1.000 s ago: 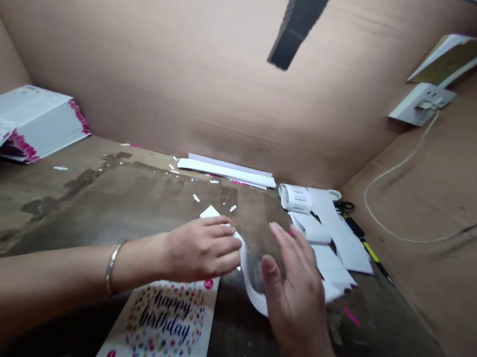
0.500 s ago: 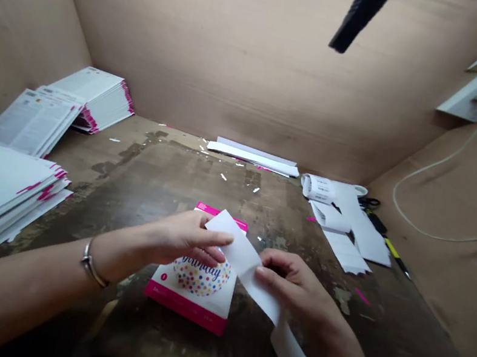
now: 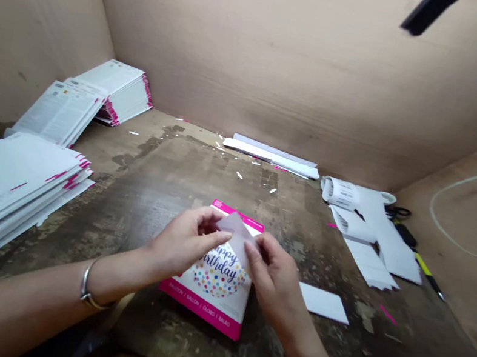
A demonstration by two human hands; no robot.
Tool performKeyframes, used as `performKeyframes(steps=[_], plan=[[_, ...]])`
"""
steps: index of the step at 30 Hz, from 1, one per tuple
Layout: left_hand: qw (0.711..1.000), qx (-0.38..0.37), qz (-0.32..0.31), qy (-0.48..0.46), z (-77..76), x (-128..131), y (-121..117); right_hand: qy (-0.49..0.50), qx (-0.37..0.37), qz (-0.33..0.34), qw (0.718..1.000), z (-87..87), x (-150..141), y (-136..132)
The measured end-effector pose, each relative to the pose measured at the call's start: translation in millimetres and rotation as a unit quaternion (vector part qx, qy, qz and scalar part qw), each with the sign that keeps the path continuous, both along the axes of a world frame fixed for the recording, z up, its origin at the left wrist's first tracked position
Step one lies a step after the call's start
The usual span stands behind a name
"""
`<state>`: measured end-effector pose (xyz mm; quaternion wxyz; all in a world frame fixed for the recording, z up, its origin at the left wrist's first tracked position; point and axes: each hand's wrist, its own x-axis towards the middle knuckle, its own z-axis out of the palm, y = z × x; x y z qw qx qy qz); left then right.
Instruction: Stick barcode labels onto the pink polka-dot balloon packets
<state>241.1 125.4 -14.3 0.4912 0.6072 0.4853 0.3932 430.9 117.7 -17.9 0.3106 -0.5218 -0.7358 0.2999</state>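
My left hand (image 3: 191,235) pinches one edge of a thin, see-through sticker (image 3: 236,227), its thumb on top. At the opposite edge, the fingers of my right hand (image 3: 275,268) are closed on the same sticker. It is held tilted over the upper part of a white and pink balloon packet (image 3: 217,298), which reads "Happy Birthday" above coloured dots. The packet lies flat on the table, its top partly covered by the sticker and my fingers. Beside my right wrist lies a white paper strip (image 3: 325,303), partly hidden by the arm.
Stacks of packets (image 3: 2,180) line the left side, with another stack (image 3: 120,90) behind. White strips (image 3: 272,157) lie along the back wall. On the right are a curled label roll (image 3: 341,193), scissors (image 3: 398,213) and a yellow-black cutter (image 3: 429,274).
The long white strip has left my right hand and lies on the table to the right. A thin see-through sticker is now between both hands. The view has shifted.
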Motion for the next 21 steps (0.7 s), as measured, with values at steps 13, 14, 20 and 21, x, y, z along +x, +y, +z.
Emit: performKeyframes(steps=[13, 14, 20, 21], plan=[[0.748, 0.431, -0.156, 0.481, -56.5, -26, -51, -0.161, -0.082, 0.009, 0.984, -17.3, -10, 20], [0.743, 0.432, -0.159, 0.485, -56.8, -26, -51, -0.169, -0.081, 0.009, 0.982, -17.8, -13, 22], [0.74, 0.428, -0.147, 0.497, -55.2, -26, -50, -0.236, -0.062, 0.028, 0.969, -16.4, -29, 23], [0.742, 0.43, -0.139, 0.495, -55.6, -27, -49, -0.247, -0.061, 0.027, 0.967, -16.5, -31, 23]])
